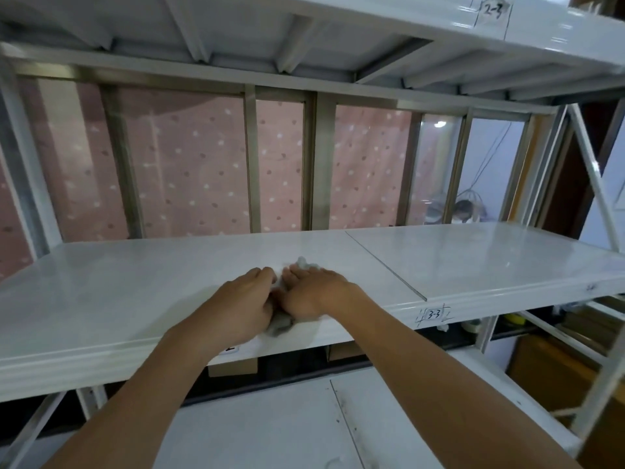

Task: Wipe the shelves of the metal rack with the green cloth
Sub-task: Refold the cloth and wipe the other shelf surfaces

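Note:
A white metal rack fills the view, and its middle shelf (pixel 142 286) runs across at chest height. On it lies the pale grey-green cloth (pixel 306 264), mostly hidden under both hands. One bit of it sticks out past the fingertips and a darker fold (pixel 280 324) hangs at the shelf's front edge. My left hand (pixel 243 302) and my right hand (pixel 314 292) press side by side on the cloth, fingers pointing away from me.
A seam (pixel 385 264) splits the shelf into two panels right of the hands. An upper shelf (pixel 372 35) hangs overhead, and a lower shelf (pixel 270 421) lies below. A window with a pink dotted curtain (pixel 189 164) is behind. Cardboard boxes (pixel 233 367) sit underneath.

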The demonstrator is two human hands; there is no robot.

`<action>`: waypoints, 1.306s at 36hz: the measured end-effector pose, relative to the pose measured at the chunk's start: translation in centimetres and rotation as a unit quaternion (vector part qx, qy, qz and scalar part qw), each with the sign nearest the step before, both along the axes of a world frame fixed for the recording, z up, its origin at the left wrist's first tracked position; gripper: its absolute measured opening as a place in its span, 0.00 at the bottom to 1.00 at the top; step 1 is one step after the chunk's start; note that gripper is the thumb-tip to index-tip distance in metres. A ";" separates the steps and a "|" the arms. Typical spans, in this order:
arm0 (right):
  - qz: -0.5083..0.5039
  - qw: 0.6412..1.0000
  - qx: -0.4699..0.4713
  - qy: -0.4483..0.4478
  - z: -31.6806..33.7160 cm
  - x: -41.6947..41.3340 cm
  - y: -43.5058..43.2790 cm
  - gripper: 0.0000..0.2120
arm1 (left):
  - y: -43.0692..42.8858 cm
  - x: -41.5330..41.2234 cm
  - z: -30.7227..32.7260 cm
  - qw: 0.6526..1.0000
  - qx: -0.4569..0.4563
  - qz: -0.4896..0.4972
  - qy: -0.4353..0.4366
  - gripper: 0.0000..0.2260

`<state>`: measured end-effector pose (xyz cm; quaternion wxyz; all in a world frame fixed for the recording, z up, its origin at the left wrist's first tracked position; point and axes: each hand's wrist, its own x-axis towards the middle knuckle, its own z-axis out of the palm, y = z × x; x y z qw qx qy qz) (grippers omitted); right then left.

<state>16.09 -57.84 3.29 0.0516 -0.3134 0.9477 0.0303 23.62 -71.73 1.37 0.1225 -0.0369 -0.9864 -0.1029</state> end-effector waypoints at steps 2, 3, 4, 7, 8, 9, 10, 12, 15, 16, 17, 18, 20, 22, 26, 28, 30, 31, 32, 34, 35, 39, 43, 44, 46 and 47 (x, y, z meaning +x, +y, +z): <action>0.022 0.999 -0.007 -0.024 1.0 -0.7 0.7 0.32 | 0.0 -0.7 0.5 1.000 -0.017 -0.008 -0.007 0.12; 0.038 0.998 -0.012 -0.039 1.4 -1.3 1.0 0.30 | 0.0 -0.9 0.7 1.000 -0.023 -0.014 -0.010 0.14; 0.058 0.997 -0.017 -0.044 1.7 -1.8 1.3 0.28 | 0.0 -1.0 0.9 0.999 -0.025 -0.020 -0.014 0.16; 0.099 0.993 -0.059 0.006 2.2 -4.1 2.0 0.22 | -0.1 -1.4 0.9 1.000 -0.010 -0.022 -0.014 0.16; 0.110 0.991 -0.077 0.018 2.2 -4.9 2.1 0.21 | -0.2 -1.6 0.8 1.000 -0.005 -0.017 -0.014 0.15; 0.124 0.988 -0.092 0.023 2.3 -5.6 2.2 0.22 | -0.1 -1.8 0.8 1.000 0.000 -0.010 -0.016 0.14; 0.138 0.985 -0.102 0.022 2.5 -6.3 2.3 0.22 | -0.1 -2.0 0.8 1.000 0.006 -0.002 -0.016 0.15; 0.159 0.980 -0.121 0.012 2.9 -7.3 2.4 0.21 | 0.3 -2.3 1.2 0.999 0.031 0.018 -0.016 0.17; 0.185 0.972 -0.141 0.001 3.2 -8.7 2.5 0.11 | 1.0 -2.4 1.6 0.996 0.067 0.051 -0.008 0.14; 0.200 0.972 -0.126 0.013 3.1 -9.2 2.5 0.08 | 1.1 -2.5 1.6 0.995 0.073 0.064 -0.007 0.12; 0.214 0.971 -0.105 0.025 2.8 -9.6 2.4 0.08 | 1.2 -2.6 1.4 0.994 0.074 0.075 -0.006 0.13; 0.223 0.970 -0.090 0.035 2.4 -10.0 2.4 0.09 | 1.2 -2.6 1.2 0.994 0.073 0.083 -0.006 0.14; 0.233 0.967 -0.094 0.047 1.8 -10.6 2.4 0.11 | 1.0 -2.7 0.7 0.993 0.068 0.094 -0.008 0.11; 0.236 0.963 -0.114 0.062 1.3 -11.1 2.5 0.13 | 1.0 -2.4 0.2 0.992 0.067 0.103 0.008 0.10; 0.241 0.955 -0.141 0.098 0.3 -11.2 2.9 0.13 | 2.5 -2.1 -0.1 0.992 0.039 0.115 0.039 0.14; 0.244 0.952 -0.146 0.116 -0.1 -10.7 3.2 0.11 | 3.4 -2.1 0.1 0.992 0.035 0.115 0.036 0.14; 0.248 0.947 -0.149 0.142 -0.4 -10.0 3.9 0.09 | 4.2 -2.0 0.3 0.993 0.035 0.111 0.034 0.14; 0.249 0.943 -0.150 0.161 -0.6 -9.7 4.2 0.08 | 4.5 -1.9 0.4 0.993 0.038 0.107 0.033 0.14; 0.250 0.940 -0.150 0.179 -0.8 -9.4 4.6 0.08 | 4.7 -1.8 0.4 0.993 0.041 0.102 0.034 0.15; 0.246 0.934 -0.155 0.208 -1.3 -8.7 5.3 0.07 | 5.2 -1.4 0.3 0.994 0.049 0.091 0.041 0.14; 0.240 0.933 -0.160 0.216 -1.5 -8.4 5.5 0.06 | 5.4 -1.2 0.2 0.994 0.054 0.086 0.046 0.14; 0.209 0.937 -0.168 0.225 -2.0 -6.7 6.3 0.06 | 6.2 0.0 -0.1 0.993 0.064 0.074 0.071 0.13; 0.179 0.947 -0.173 0.202 -2.0 -4.2 6.7 0.06 | 7.4 1.2 0.1 0.991 0.066 0.081 0.087 0.13; 0.175 0.948 -0.173 0.200 -2.0 -3.5 6.8 0.07 | 7.7 1.6 0.1 0.990 0.069 0.085 0.092 0.12; 0.175 0.948 -0.175 0.200 -2.0 -2.0 7.2 0.09 | 8.1 2.3 0.1 0.987 0.085 0.081 0.107 0.11; 0.183 0.945 -0.177 0.206 -2.2 -1.3 7.6 0.09 | 8.1 2.8 0.0 0.986 0.093 0.075 0.116 0.11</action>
